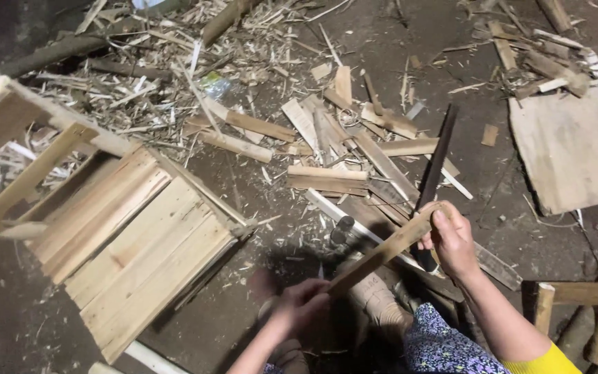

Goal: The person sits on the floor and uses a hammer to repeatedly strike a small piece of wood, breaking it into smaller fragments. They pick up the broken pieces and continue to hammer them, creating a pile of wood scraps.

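Both hands grasp: left (304, 299) holds the wood strip (382, 253) slanting up-right, right (451, 239) the dark blade (436, 166).

left hand (304, 299) blurred | stool (576, 305) cut off at edge

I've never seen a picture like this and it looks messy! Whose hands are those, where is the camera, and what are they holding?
The camera sits on a person's head and looks down, so you see that person's own two hands. The left hand grips the lower end of a wooden stick. The right hand is at the stick's upper end and also holds a long dark blade pointing up. On the dirt floor lie wood scraps and shavings, a slatted wooden crate on the left, and a flat board on the right.
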